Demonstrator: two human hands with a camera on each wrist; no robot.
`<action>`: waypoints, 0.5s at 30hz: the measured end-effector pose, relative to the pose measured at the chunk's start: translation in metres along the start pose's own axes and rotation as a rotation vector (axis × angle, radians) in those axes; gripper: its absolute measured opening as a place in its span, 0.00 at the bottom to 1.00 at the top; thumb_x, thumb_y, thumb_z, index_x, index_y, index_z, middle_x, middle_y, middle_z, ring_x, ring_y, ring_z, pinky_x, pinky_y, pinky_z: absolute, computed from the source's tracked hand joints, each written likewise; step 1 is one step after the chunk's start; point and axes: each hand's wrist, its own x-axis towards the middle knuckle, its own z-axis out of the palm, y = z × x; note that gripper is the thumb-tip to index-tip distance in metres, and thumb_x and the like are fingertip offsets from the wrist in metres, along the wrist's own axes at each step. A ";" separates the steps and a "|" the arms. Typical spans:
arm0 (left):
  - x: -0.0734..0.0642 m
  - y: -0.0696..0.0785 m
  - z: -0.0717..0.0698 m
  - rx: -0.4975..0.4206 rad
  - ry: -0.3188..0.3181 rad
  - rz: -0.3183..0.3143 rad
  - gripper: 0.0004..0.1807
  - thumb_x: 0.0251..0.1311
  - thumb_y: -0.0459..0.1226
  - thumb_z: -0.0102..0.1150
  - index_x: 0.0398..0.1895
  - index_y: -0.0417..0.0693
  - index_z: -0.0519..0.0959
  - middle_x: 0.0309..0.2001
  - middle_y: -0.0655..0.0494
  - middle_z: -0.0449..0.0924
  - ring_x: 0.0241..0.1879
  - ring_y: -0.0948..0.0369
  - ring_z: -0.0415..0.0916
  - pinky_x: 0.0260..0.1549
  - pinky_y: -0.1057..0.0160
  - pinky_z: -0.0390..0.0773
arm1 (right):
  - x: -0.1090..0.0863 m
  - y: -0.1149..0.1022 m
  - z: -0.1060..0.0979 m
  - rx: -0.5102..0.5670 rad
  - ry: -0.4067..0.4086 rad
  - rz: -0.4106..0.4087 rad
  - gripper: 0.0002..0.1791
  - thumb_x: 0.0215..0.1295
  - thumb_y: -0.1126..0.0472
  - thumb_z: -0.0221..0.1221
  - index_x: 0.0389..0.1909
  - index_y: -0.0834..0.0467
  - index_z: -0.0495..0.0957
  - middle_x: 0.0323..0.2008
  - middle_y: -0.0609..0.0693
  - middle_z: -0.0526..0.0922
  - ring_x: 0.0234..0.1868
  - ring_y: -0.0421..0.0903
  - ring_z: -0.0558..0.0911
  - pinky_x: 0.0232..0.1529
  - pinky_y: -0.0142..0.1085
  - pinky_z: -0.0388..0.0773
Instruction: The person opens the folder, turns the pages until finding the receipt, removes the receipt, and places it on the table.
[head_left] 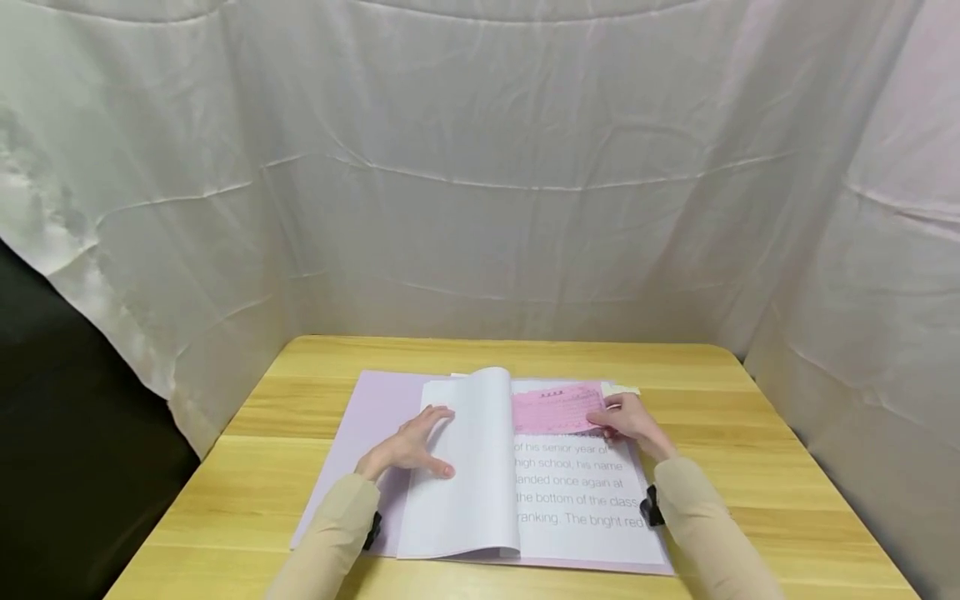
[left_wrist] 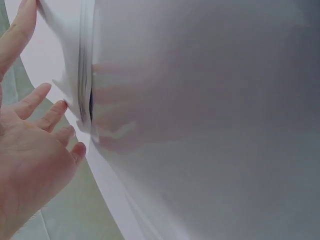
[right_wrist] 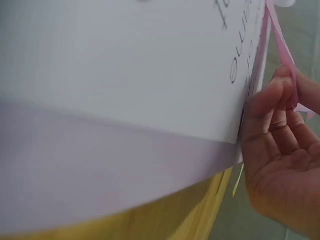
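An open booklet of large-print pages with a pale purple cover (head_left: 375,400) lies before me. On its left side my left hand (head_left: 408,446) rests with fingers spread on a blank white page (head_left: 483,500) that bulges near the fold. In the left wrist view, that hand (left_wrist: 42,135) shows its fingers fairly straight. My right hand (head_left: 632,421) pinches the right edge of a pink paper slip (head_left: 555,408) with lines on it, between thumb and fingers. The slip lies over the upper part of the printed right page (head_left: 581,533). In the right wrist view, the slip (right_wrist: 283,50) appears nearly edge-on.
A pale yellow tab (head_left: 622,389) sticks out at the booklet's upper right. The booklet lies near the front edge of a wooden table (head_left: 787,500). Grey-white cloth (head_left: 487,208) hangs behind and at the sides, and something black (head_left: 67,433) stands at the left.
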 end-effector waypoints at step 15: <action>-0.007 0.007 -0.012 -0.128 0.008 0.053 0.54 0.48 0.44 0.78 0.75 0.36 0.58 0.79 0.33 0.49 0.78 0.34 0.44 0.74 0.29 0.45 | -0.023 0.013 -0.036 0.368 -0.105 -0.094 0.11 0.68 0.69 0.61 0.49 0.68 0.78 0.30 0.47 0.87 0.26 0.38 0.84 0.31 0.30 0.85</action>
